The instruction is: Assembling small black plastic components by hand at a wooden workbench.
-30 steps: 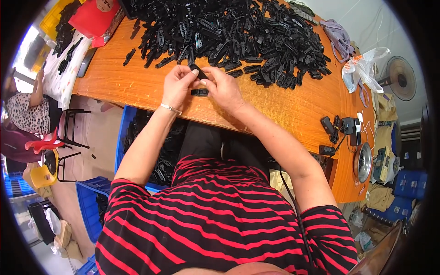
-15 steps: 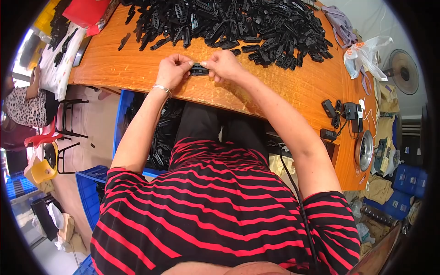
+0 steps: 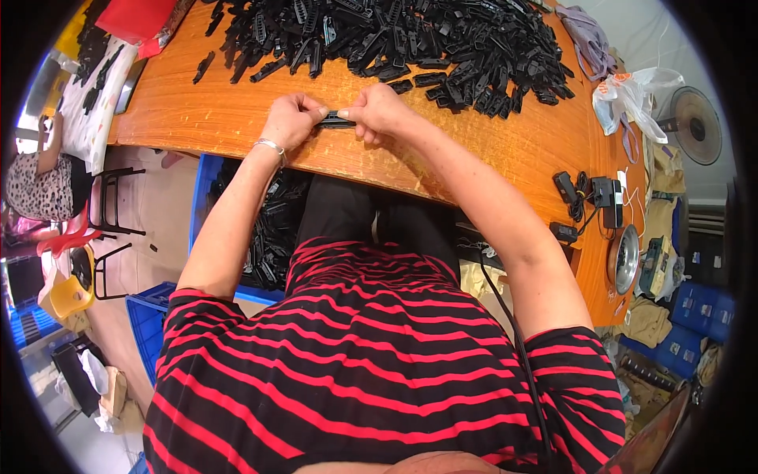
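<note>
Between my two hands, close to the table's near edge, is a small long black plastic part (image 3: 336, 121). My left hand (image 3: 290, 120) pinches its left end with thumb and fingers, and a pale bracelet circles that wrist. The right end is gripped by my right hand (image 3: 377, 112), thumb along its upper side. My fingers hide both ends of the part. Just beyond my hands spreads a big heap of similar black plastic parts (image 3: 379, 39).
The wooden table (image 3: 489, 158) carries black adapters with cables (image 3: 588, 197), a metal bowl (image 3: 627, 259) and a plastic bag (image 3: 636, 95) at right. A blue crate (image 3: 201, 197) of black parts stands below the near edge. Another person (image 3: 49, 178) sits at far left.
The black part has turned between my fingers and shows a narrower side. Both hands have shifted slightly left, still gripping it, and the whole view has moved a little.
</note>
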The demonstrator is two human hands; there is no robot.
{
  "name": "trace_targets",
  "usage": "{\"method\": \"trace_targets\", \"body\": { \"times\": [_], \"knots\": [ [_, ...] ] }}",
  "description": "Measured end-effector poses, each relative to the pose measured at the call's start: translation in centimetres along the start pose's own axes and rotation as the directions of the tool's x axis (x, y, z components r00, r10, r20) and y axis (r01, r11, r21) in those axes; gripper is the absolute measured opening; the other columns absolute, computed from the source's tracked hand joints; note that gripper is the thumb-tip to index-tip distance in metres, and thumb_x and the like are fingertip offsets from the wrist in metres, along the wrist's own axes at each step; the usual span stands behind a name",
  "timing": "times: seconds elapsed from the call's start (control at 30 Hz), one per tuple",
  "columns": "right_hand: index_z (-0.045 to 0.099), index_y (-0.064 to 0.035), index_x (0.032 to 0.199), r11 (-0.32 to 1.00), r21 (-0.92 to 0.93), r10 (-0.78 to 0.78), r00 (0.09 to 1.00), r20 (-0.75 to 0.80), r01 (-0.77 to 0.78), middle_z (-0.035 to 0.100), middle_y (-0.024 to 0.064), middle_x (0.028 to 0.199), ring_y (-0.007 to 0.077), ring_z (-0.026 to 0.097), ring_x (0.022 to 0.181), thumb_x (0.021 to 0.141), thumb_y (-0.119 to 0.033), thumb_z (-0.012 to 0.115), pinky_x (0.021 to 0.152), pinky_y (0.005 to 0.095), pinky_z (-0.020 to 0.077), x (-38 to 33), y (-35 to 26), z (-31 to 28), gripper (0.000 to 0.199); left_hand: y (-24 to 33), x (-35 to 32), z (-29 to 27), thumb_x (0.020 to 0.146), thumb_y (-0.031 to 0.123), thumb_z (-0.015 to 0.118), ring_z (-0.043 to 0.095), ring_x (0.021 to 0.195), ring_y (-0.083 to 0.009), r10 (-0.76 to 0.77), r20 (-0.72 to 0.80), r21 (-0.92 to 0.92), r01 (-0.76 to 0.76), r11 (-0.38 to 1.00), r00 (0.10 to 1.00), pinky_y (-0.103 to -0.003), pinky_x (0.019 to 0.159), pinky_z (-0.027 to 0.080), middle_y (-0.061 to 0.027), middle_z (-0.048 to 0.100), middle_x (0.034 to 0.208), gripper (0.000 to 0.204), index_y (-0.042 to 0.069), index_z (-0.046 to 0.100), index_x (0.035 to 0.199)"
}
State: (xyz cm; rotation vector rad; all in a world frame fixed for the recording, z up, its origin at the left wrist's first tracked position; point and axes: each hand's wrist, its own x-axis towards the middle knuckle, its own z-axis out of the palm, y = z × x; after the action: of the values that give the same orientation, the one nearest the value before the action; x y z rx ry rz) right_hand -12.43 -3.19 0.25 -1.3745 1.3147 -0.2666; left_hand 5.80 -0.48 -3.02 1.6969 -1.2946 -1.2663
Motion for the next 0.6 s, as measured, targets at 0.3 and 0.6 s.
{"method": "trace_targets", "body": {
  "times": [0.3, 0.6],
  "knots": [
    [0.060, 0.0020, 0.062, 0.928, -0.358, -0.125, 0.991, -0.043, 0.101, 0.060, 0.0093, 0.055, 0.0196, 0.058, 0.046, 0.082, -0.037, 0.070, 0.051, 0.0355, 0.0480, 0.9, 0.7, -0.3, 0.045, -1.2, 0.5, 0.1, 0.081, 0.016, 0.067, 0.056, 0.066, -0.0149, 0.169, 0.026, 0.187, -0.171, 0.967, 0.985, -0.029, 0.066, 0.047, -0.0067, 0.060, 0.070, 0.018, 0.002, 0.057, 0.081],
    [0.063, -0.0025, 0.059, 0.883, -0.466, -0.119, 0.988, -0.103, 0.058, 0.060, 0.0092, 0.053, 0.0239, 0.061, 0.054, 0.081, -0.044, 0.068, 0.060, 0.0379, 0.0487, 1.2, 1.3, 0.4, 0.048, -0.6, 0.2, 0.3, 0.087, 0.009, 0.062, 0.051, 0.066, -0.0091, 0.294, 0.014, 0.210, -0.290, 0.934, 0.956, -0.025, 0.061, 0.043, -0.0011, 0.057, 0.071, 0.010, 0.003, 0.054, 0.084]
  ]
}}
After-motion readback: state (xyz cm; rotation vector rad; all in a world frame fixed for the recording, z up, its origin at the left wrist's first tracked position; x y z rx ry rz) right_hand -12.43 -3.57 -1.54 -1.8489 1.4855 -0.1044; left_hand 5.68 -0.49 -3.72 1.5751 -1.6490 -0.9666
